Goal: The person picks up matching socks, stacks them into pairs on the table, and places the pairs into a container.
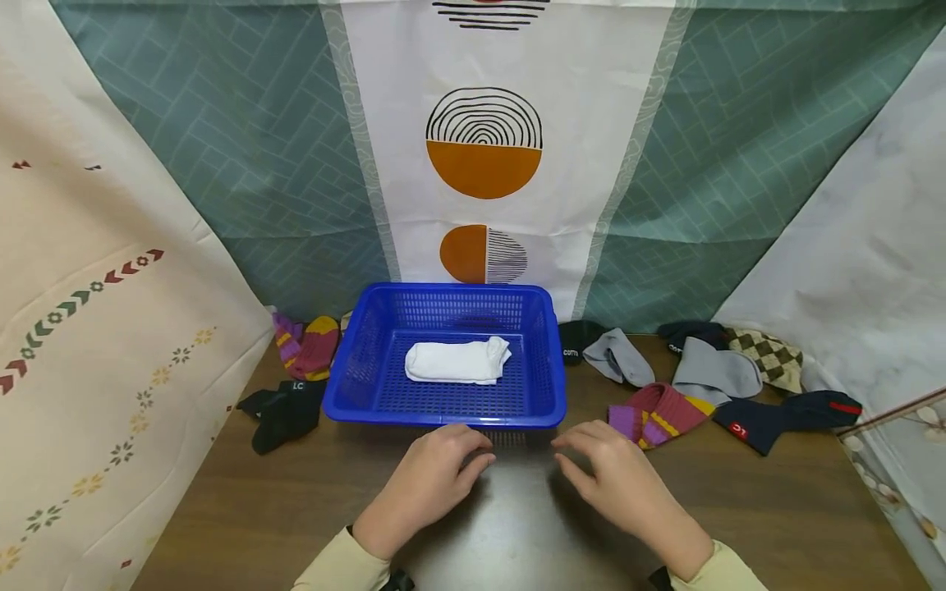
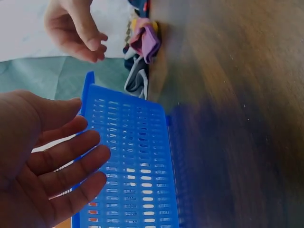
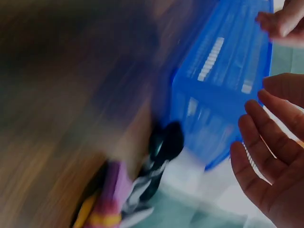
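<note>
– Cream sleeves (image 1: 342, 568) nearest in the head view, then left hand (image 1: 434, 472) and right hand (image 1: 615, 476), loosely bent, gripping nothing.
– And the blue basket (image 1: 443, 420)?
– Just ahead of both sets of fingers on the tabletop (image 1: 502, 525), with white socks (image 1: 452, 363) inside. Probably light, stiffish, a little slick; best held by the rim at both short ends. As for the socks: likely soft and limp, easy to pinch.
– Left wrist view?
– Empty fingers slightly apart, right beside the basket's slotted wall; touching or not, impossible to tell.
– Right wrist view?
– Blurred. Relaxed, empty fingers again, near the basket's side, with a dark sock (image 3: 171, 137) by its corner.
</note>
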A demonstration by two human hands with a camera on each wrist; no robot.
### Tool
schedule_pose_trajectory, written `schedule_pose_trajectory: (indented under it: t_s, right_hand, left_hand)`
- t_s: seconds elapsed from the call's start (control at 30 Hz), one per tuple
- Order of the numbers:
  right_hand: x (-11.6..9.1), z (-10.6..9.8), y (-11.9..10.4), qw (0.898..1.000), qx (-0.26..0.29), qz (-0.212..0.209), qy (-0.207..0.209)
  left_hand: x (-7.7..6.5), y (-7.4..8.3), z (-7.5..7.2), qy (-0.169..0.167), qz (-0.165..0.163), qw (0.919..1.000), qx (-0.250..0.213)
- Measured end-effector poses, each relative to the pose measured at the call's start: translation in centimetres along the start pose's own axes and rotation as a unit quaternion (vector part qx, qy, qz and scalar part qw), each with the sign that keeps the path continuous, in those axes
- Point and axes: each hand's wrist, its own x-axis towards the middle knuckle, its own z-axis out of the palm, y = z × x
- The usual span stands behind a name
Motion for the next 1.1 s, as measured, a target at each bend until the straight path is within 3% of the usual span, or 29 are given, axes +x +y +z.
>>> schedule_pose_trajectory:
  t_s: [0.1, 0.17, 0.3, 0.4, 0.63, 1.1]
  right_hand:
    - [0.1, -0.4, 2.1, 0.999, -0.016, 0.046, 0.02]
    - [0.2, -0.5, 3.8, 0.996, -0.025, 0.088, 0.013]
    - [0.2, -0.4, 6.6, 0.982, -0.049, 0.168, -0.065]
    - [-0.2, 0.3, 7.8, 0.973, -0.056, 0.193, -0.115]
    - [-1.0, 2.0, 8.1, 0.965, -0.067, 0.201, -0.152]
    - [-2.5, 2.5, 6.1, 0.973, -0.133, 0.167, -0.092]
  left_hand:
    - [-0.1, -0.2, 0.0, -0.01, -0.005, 0.9999, -0.002]
    - [0.0, -0.4, 0.2, -0.022, -0.009, 0.9997, -0.003]
    - [0.0, -0.5, 0.6, -0.046, -0.01, 0.9989, 0.0]
    - [0.0, -0.5, 0.9, -0.057, -0.003, 0.9983, 0.001]
    - [-0.3, -0.3, 1.7, -0.08, 0.002, 0.9968, 0.004]
    - [-0.5, -0.2, 2.8, -0.097, 0.009, 0.9953, 0.001]
